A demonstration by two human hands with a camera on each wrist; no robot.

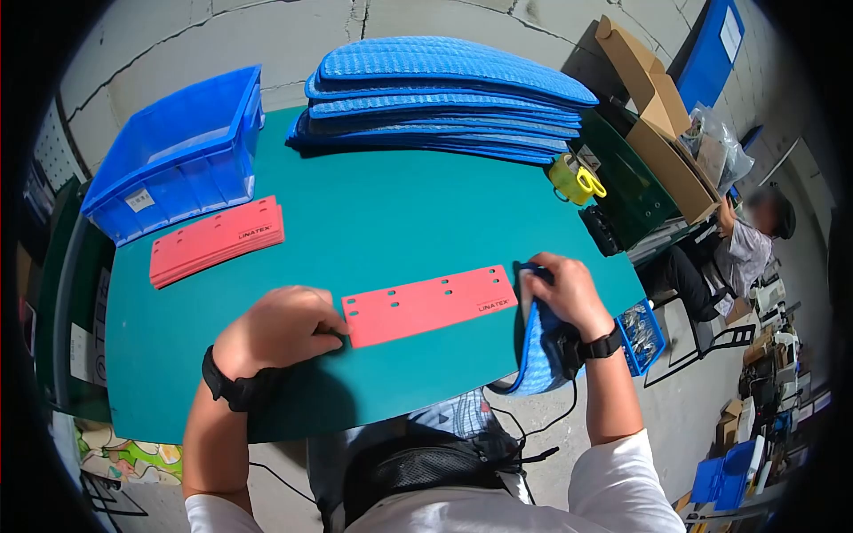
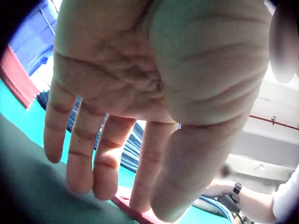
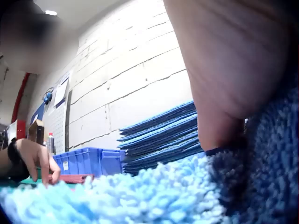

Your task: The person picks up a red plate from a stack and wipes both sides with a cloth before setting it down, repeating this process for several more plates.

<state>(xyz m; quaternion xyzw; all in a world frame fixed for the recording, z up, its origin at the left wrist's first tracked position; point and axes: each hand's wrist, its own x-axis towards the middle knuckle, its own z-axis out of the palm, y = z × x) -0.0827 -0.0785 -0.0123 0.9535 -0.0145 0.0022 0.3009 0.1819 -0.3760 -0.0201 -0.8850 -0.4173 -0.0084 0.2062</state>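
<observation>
A red card (image 1: 426, 306) printed LINATEX, with small slots along it, lies flat on the green table. My left hand (image 1: 283, 330) is at its left end, fingertips right at the card's edge. In the left wrist view the fingers (image 2: 105, 158) of that hand reach down, fairly straight. My right hand (image 1: 569, 289) grips the end of a blue fluffy mop pad (image 1: 540, 355), which hangs over the table's front edge at the right of the card. Loopy blue pile fills the bottom of the right wrist view.
A stack of blue mop pads (image 1: 444, 102) stands at the back. A blue bin (image 1: 187, 182) and a pile of red cards (image 1: 218, 240) are at the left. Yellow-handled scissors (image 1: 582, 182) and a cardboard box (image 1: 666, 151) are at the right. Another person (image 1: 746, 253) sits beyond.
</observation>
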